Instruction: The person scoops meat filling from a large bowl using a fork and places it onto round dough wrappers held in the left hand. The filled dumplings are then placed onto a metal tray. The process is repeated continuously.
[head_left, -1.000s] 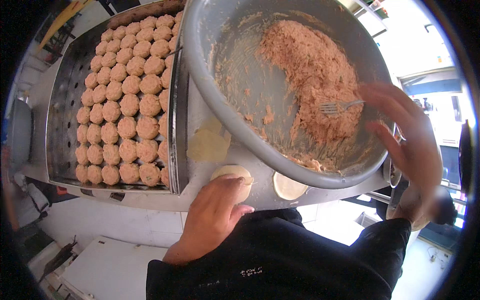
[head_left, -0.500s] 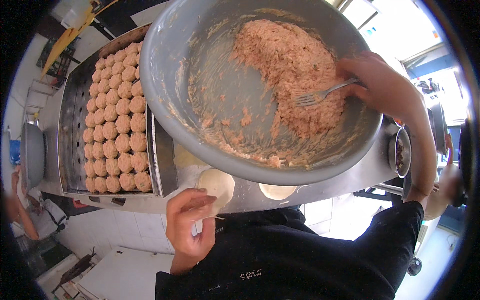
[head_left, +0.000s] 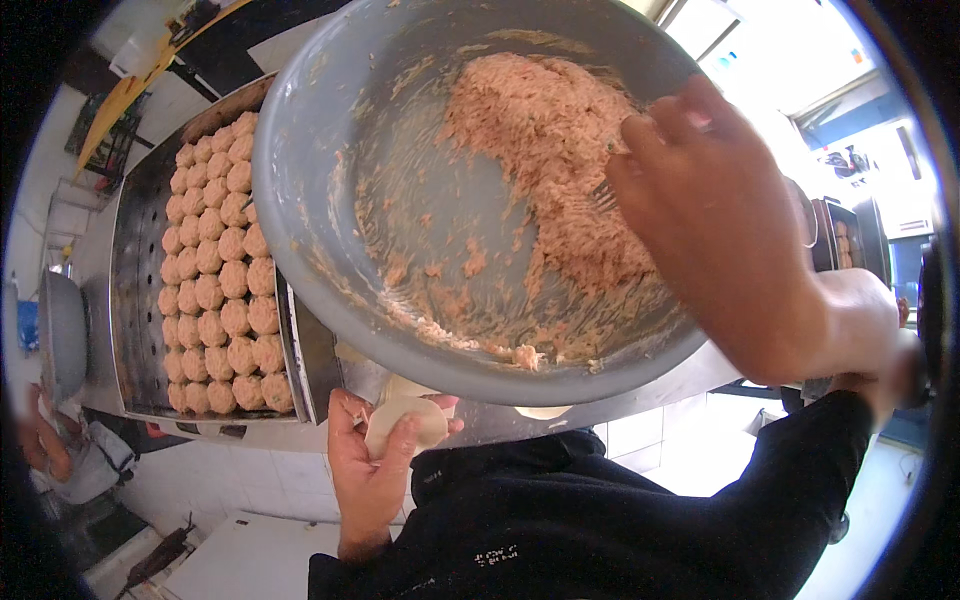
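My left hand [head_left: 372,470] holds a round pale dough wrapper [head_left: 404,422] flat on its fingers, just below the rim of a big grey bowl [head_left: 330,120]. The bowl is tilted toward me and holds a mound of pink minced filling [head_left: 540,150]. My right hand [head_left: 730,240] reaches into the bowl from the right and grips a fork [head_left: 603,195], whose tines dig into the filling; most of the fork is hidden by the hand.
A perforated steel tray [head_left: 135,290] at the left holds several rows of shaped dumplings [head_left: 225,290]. More pale wrappers [head_left: 540,411] lie on the steel counter under the bowl. Another person [head_left: 60,450] sits at the lower left, beside a grey lid-like pan [head_left: 60,330].
My left hand lifted a wrapper off the counter and turned palm up. My right hand moved left with the fork deeper into the filling. The view has shifted closer to the bowl.
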